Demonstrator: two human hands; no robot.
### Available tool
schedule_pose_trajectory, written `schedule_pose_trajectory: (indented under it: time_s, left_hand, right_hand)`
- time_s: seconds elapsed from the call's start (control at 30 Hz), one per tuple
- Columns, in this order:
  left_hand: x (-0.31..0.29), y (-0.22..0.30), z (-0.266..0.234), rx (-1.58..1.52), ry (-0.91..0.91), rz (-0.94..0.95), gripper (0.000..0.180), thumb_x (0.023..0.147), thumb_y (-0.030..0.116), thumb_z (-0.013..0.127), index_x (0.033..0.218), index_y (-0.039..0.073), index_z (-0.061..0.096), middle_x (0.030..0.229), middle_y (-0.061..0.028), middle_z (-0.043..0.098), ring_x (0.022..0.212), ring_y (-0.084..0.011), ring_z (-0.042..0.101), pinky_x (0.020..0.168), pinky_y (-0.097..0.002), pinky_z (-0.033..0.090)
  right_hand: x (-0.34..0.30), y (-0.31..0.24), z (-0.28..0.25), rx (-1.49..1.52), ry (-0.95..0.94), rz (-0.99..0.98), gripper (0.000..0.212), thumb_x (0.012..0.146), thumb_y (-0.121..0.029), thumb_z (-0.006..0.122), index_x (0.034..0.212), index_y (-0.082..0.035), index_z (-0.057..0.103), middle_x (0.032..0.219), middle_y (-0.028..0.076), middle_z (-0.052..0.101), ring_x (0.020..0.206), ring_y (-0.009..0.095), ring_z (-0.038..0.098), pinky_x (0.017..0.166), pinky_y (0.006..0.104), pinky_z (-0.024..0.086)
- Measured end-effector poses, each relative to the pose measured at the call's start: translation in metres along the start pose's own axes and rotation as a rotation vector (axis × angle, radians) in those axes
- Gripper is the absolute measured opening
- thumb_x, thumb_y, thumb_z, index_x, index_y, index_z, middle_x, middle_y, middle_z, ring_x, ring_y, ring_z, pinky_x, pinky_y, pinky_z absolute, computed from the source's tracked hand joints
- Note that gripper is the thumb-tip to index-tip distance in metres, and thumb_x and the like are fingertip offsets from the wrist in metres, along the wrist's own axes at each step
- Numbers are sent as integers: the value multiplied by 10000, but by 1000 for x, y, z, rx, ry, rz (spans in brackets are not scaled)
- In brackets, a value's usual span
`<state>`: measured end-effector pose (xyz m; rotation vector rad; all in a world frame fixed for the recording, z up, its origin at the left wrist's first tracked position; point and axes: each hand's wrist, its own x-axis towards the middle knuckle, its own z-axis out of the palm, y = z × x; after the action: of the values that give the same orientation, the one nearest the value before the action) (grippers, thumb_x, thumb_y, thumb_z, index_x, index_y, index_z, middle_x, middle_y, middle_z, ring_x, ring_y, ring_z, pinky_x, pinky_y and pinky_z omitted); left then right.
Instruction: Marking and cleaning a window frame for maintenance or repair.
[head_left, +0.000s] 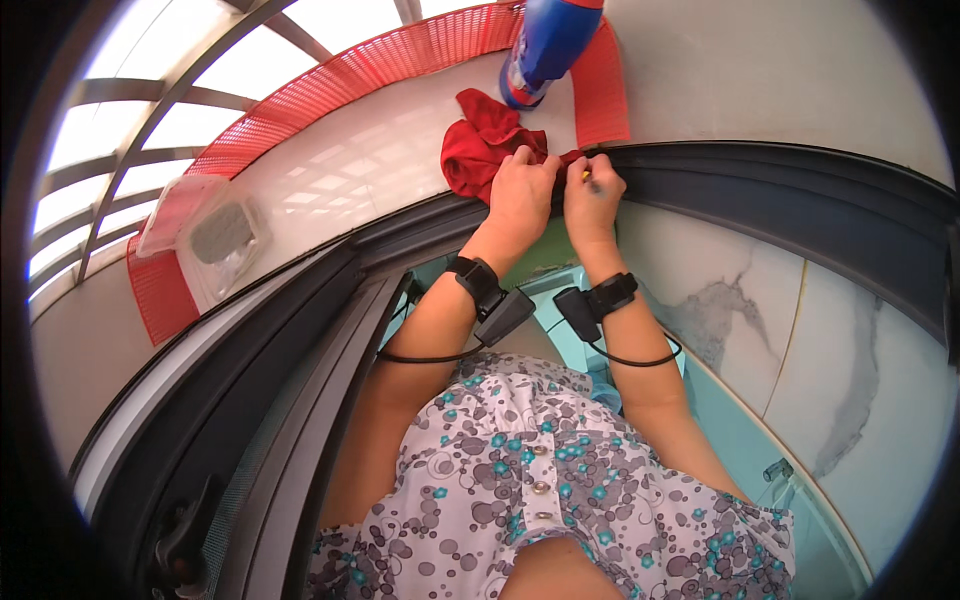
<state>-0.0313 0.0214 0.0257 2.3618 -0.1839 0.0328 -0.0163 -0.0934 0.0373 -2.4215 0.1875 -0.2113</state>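
Observation:
A crumpled red cloth (pixel 480 150) lies over the dark window track and onto the white ledge behind it. My left hand (pixel 520 197) is closed, its fingers pinching the cloth's near right edge. Close beside it, my right hand (pixel 594 205) is closed around a slim stick-like tool (pixel 587 176) with yellow and dark parts. Most of that tool is hidden in the fingers, so I cannot tell its kind. A twisted end of the cloth reaches the right fingertips at the track. Just beyond the cloth stands a blue bottle (pixel 550 50), partly cut off by the upper edge.
Red perforated mesh (pixel 400 50) lines the ledge before the metal bars (pixel 120 90). Clear plastic containers (pixel 225 235) sit at the ledge's left. A dark-framed sliding window (pixel 330 400) is beside my left arm. The dark track (pixel 780 190) continues right above marbled tiles (pixel 720 320).

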Motion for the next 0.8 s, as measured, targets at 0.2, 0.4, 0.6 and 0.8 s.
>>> schedule_pose_trajectory:
  time_s: [0.2,0.4,0.6,0.8]
  left_hand:
    - [-26,-4,-30,187,37,-133,217,774,156,627,987,172,666,813,-103,615,848,-297,577,727,-409,420]
    - [-59,-24,-35,247,238,-246,304,777,189,664,1079,151,648,1012,-71,602,1027,-289,517,855,-425,378]
    - [-78,-20,-27,438,190,-407,512,761,71,663,1251,67,511,1132,-164,499,1048,-358,485,926,-465,367]
    - [-77,-14,-47,673,-49,-358,714,737,238,716,1366,86,416,1137,-203,490,1061,-351,504,937,-502,359]
  right_hand:
    - [-32,-31,23,60,-174,-72,98,789,-56,610,783,12,541,713,209,635,705,392,654,641,457,520]
    - [-49,-51,32,220,-300,-85,123,727,-12,618,816,26,542,721,200,644,723,386,655,686,452,531]
    - [-53,-58,35,211,-357,-47,134,737,-24,625,822,42,546,740,218,649,743,400,655,693,456,524]
    - [-55,-65,42,322,-394,-48,140,777,-66,622,795,66,577,745,262,643,728,418,648,688,463,522]
